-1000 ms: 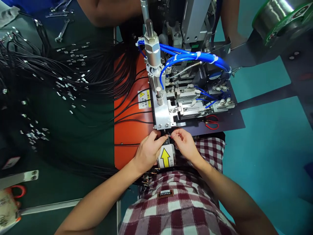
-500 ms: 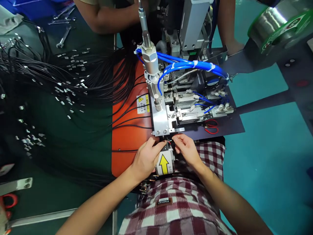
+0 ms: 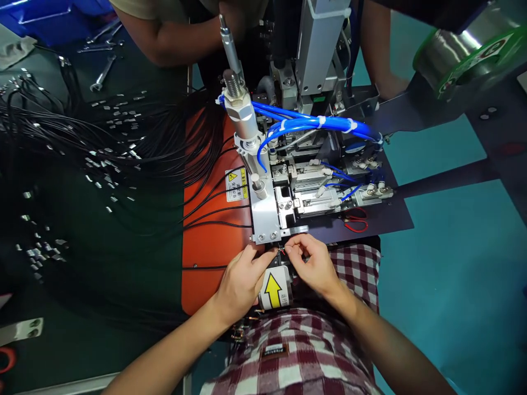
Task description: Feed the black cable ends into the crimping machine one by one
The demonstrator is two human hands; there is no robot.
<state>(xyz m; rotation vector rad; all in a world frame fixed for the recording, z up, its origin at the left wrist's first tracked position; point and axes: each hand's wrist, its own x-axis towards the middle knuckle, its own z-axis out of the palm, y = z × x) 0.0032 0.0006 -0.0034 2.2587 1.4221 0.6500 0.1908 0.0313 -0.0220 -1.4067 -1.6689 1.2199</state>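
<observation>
My left hand point(image 3: 244, 277) is closed, thumb and fingers pinched on the end of a black cable point(image 3: 212, 268) that comes in from the left across the orange plate. Thin wire ends point(image 3: 282, 249), one of them red, stick out past the left thumb. My right hand point(image 3: 315, 266) is closed too, with its thumb and forefinger pinched at those wire ends. Both hands work at the near end of a metal machine head point(image 3: 265, 219), just above a white label with a yellow arrow point(image 3: 273, 289). The exact grip between the fingertips is too small to make out.
Several black cables with metal-tipped ends point(image 3: 109, 164) lie on the dark table at left. Blue air tubes point(image 3: 329, 123) cross the machine. Red-handled scissors point(image 3: 356, 220) lie at its right, with a solder wire spool point(image 3: 473, 55) beyond. Another person's arm point(image 3: 177, 41) is behind.
My right hand has moved in to the left, its fingertips now at the wire ends by my left thumb. The view has shifted slightly; the left hand keeps its hold.
</observation>
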